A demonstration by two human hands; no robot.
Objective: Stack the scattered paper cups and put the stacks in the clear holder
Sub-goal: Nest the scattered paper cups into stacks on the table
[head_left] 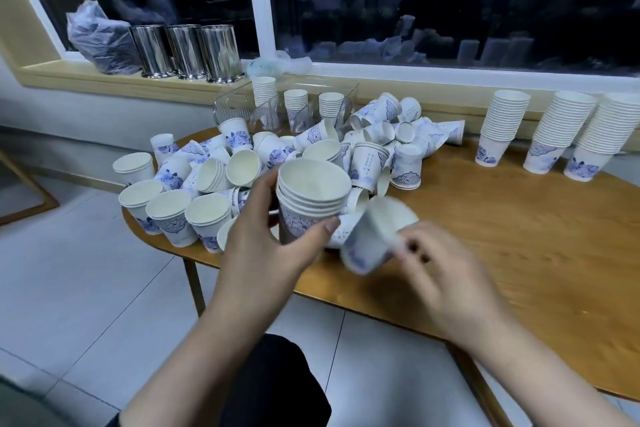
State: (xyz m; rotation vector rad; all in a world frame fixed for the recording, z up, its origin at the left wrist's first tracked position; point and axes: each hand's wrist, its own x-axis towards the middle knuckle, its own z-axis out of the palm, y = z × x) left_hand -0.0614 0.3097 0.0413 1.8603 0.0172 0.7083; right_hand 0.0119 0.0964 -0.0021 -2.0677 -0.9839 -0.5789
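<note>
While left hand [266,239] grips short stack [311,198] upright, mouth up to receive, right hand [440,274] pinches blurred single cup [367,246] just beside. Beyond grip: scattered cups [263,152]; farther, clear holder [277,111], part-filled.

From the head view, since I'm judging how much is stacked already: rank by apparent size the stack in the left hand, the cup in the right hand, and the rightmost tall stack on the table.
1. rightmost tall stack
2. stack in the left hand, though it is nearer to the camera
3. cup in the right hand, blurred
</note>
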